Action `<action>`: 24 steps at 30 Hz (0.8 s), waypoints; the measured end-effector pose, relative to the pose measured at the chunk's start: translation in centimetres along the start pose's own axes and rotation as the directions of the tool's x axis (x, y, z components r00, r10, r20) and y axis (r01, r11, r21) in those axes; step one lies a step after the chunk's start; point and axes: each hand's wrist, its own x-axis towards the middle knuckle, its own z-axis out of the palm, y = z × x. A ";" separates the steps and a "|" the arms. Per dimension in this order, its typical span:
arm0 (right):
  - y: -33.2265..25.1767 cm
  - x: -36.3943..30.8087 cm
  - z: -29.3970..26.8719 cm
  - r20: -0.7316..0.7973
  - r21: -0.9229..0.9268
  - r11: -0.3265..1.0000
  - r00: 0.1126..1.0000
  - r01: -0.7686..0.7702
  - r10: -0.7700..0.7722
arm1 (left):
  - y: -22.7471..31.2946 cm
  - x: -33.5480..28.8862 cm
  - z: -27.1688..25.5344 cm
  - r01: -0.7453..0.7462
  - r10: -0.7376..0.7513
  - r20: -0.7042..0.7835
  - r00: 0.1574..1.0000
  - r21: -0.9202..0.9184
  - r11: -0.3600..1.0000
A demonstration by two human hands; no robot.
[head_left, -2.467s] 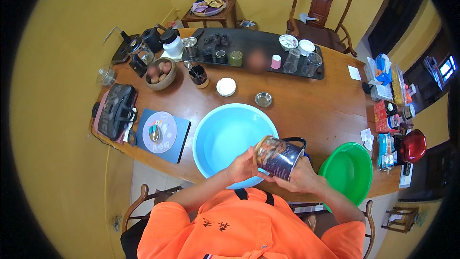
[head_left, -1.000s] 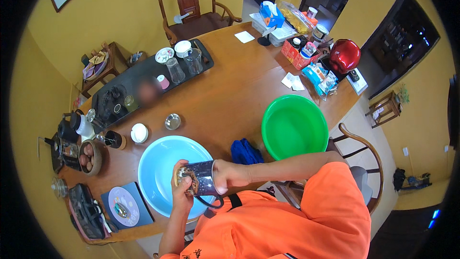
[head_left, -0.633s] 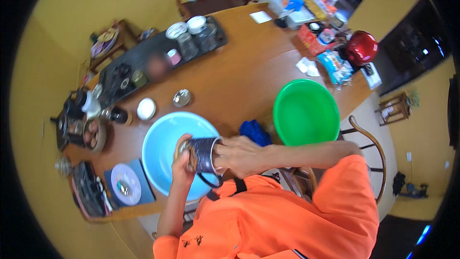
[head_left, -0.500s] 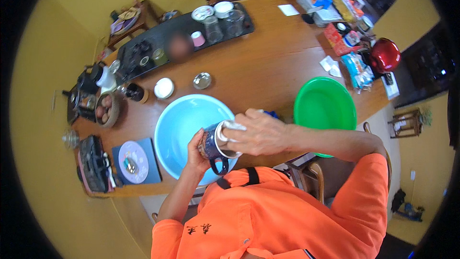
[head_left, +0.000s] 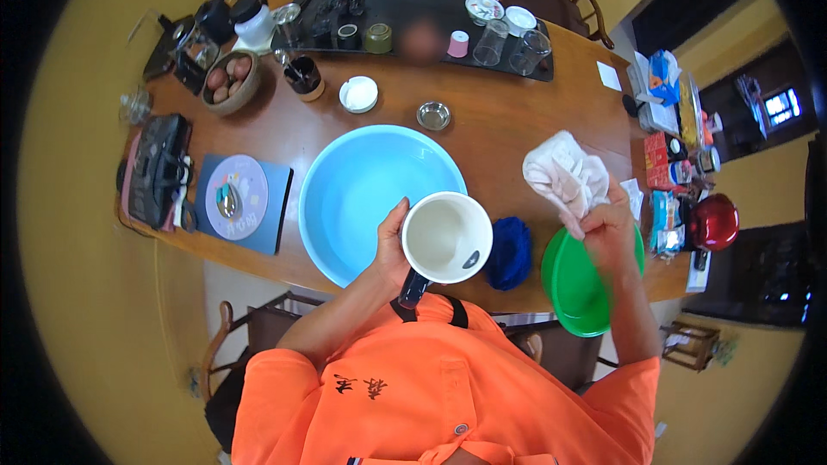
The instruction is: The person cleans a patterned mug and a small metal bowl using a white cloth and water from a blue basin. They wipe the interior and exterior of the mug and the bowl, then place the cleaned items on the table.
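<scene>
My left hand grips a mug from its left side, above the near right rim of the light blue basin. The mug tilts so that its white inside faces up, with a dark mark on the inner wall; its dark handle points toward me. Held up to the right, a crumpled white cloth hangs in my right hand, which is over the green basin. Between the two basins lies a bunched dark blue cloth.
A black tray with cups and glasses runs along the far edge. Left stand a bowl of round brown things, a black bag and a purple disc on a blue board. A small metal dish and white dish sit beyond the basin.
My right hand has drawn the white cloth out of the mug and lifted it to the right. The mug's opening now faces up toward me. The view has shifted too.
</scene>
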 end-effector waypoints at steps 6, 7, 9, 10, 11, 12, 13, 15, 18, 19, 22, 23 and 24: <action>1.6 -1.2 -0.4 0.027 0.141 0.965 0.975 -0.221 0.219 | -2.8 2.3 -1.0 0.243 -0.091 0.429 0.899 -0.315 0.918; 1.6 -1.6 -0.2 0.013 0.136 0.963 0.972 -0.233 0.233 | -2.8 2.2 -0.3 0.250 -0.070 0.475 0.877 -0.327 0.911; 2.1 -2.4 0.8 -0.079 0.088 0.978 0.977 -0.189 0.196 | -2.2 1.7 1.3 0.238 -0.061 0.466 0.883 -0.331 0.913; 2.1 -2.5 1.5 -0.060 0.068 0.983 0.983 -0.170 0.175 | -2.4 1.8 1.3 0.249 -0.061 0.457 0.887 -0.363 0.898; 2.1 -2.7 2.0 -0.039 0.055 0.987 0.988 -0.148 0.150 | -2.3 1.8 1.2 0.260 -0.066 0.448 0.892 -0.387 0.885; 1.9 -3.0 1.9 -0.019 0.040 0.980 0.980 -0.197 0.198 | -2.1 1.9 1.0 0.255 -0.030 0.500 0.866 -0.389 0.885; 1.9 -3.2 2.4 -0.010 0.002 0.983 0.983 -0.185 0.185 | -1.9 1.9 0.7 0.250 0.007 0.549 0.836 -0.393 0.885; 2.6 -3.8 4.0 0.005 -0.053 0.986 0.988 -0.157 0.157 | -1.4 1.9 0.1 0.283 0.022 0.590 0.807 -0.419 0.862; 3.6 -4.1 6.0 0.093 -0.152 0.985 0.991 -0.086 0.101 | -0.6 1.4 -0.2 0.360 -0.009 0.588 0.809 -0.483 0.798; 3.9 -4.2 6.7 0.109 -0.184 0.981 0.991 -0.054 0.075 | -0.6 1.6 -0.4 0.320 0.004 0.583 0.812 -0.451 0.833; 3.7 -3.3 7.6 0.055 -0.185 0.981 0.996 -0.064 0.075 | -0.4 1.7 -0.5 0.200 0.030 0.549 0.835 -0.353 0.914; 3.4 -2.9 7.6 0.022 -0.181 0.981 0.997 -0.069 0.074 | -0.4 1.5 -0.2 0.154 0.042 0.518 0.854 -0.330 0.931; 3.1 -2.4 7.5 0.019 -0.181 0.983 0.999 -0.023 0.027 | -0.7 1.9 -0.5 0.161 0.053 0.527 0.848 -0.352 0.922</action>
